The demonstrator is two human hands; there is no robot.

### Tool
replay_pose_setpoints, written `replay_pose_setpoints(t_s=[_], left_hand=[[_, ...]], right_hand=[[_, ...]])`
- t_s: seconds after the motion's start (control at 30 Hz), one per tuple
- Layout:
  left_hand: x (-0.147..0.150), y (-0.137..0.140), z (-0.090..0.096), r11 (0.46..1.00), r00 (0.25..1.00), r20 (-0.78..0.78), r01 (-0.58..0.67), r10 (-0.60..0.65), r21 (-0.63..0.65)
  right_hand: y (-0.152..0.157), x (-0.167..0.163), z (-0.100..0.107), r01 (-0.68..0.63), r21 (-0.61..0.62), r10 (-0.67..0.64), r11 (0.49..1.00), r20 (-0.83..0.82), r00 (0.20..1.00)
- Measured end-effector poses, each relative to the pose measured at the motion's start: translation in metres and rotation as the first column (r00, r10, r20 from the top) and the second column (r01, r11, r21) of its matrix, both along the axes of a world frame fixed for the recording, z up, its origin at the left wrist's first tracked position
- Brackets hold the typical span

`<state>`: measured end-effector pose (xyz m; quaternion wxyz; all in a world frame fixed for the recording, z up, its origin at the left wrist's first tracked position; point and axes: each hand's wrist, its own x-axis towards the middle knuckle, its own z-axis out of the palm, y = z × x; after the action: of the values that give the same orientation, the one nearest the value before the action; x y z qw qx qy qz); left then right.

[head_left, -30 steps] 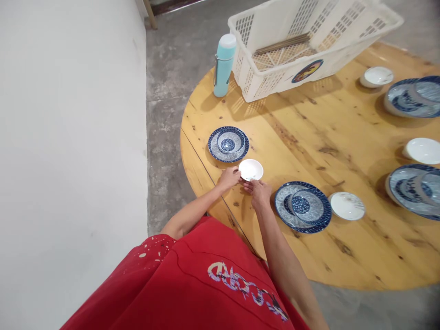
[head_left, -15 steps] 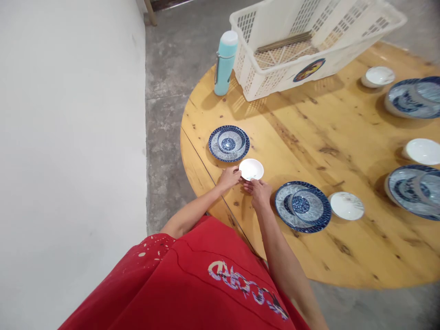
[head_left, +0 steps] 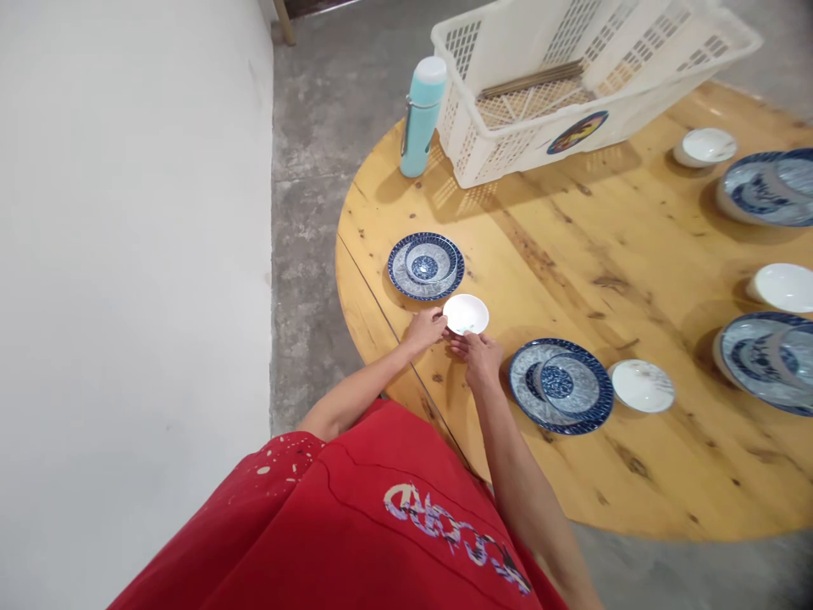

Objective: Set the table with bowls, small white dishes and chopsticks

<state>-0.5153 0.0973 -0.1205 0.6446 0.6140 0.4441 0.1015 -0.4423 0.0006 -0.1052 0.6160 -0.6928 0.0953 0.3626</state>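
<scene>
A small white bowl is between my two hands, beside a blue-and-white plate that carries a matching bowl. My left hand pinches the white bowl's left rim. At its near side, my right hand grips the rim with the thumb on top and fingers beneath. Right of my right hand stands another blue-rimmed plate with a patterned bowl on it, and a white bowl next to that.
On the wooden table, a white plastic crate and a light-blue thermos stand at the back. More blue-and-white dishes and white bowls are on the right. A white wall rises at left.
The view has shifted slightly, so the table items sit a little further right and lower. Both hands keep their hold on the white bowl, which has hardly moved.
</scene>
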Motion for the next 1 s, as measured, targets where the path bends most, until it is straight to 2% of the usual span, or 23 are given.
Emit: replay_pose_setpoints(t_s=[0.27,0.43,0.6,0.7,0.83,1.0], left_hand=[[-0.002,-0.002,0.005,1.0,1.0,-0.016,0.002,-0.002,0.017],[-0.002,-0.003,0.009,1.0,1.0,-0.01,-0.003,0.003,-0.026],[-0.013,-0.004,0.003,1.0,1.0,0.013,-0.006,0.006,-0.021],[-0.039,-0.004,-0.002,1.0,1.0,0.015,0.011,-0.011,0.016],[-0.093,-0.007,-0.001,0.999,0.999,0.036,0.037,-0.038,0.021],[-0.15,-0.012,0.009,0.998,0.994,-0.096,-0.062,0.061,-0.01]], right_hand=[[-0.001,0.0,-0.002,0.0,-0.012,0.0,1.0,0.005,1.0],[-0.003,-0.003,0.0,-0.012,-0.003,0.012,1.0,0.015,1.0],[-0.013,-0.006,-0.001,0.019,-0.006,-0.019,1.0,0.037,0.999],[-0.032,-0.014,0.002,0.032,0.005,-0.032,0.999,0.043,0.999],[-0.074,-0.041,0.011,0.004,0.03,-0.005,1.0,0.032,0.999],[-0.122,-0.082,0.017,0.017,-0.022,-0.018,1.0,-0.061,0.998]])
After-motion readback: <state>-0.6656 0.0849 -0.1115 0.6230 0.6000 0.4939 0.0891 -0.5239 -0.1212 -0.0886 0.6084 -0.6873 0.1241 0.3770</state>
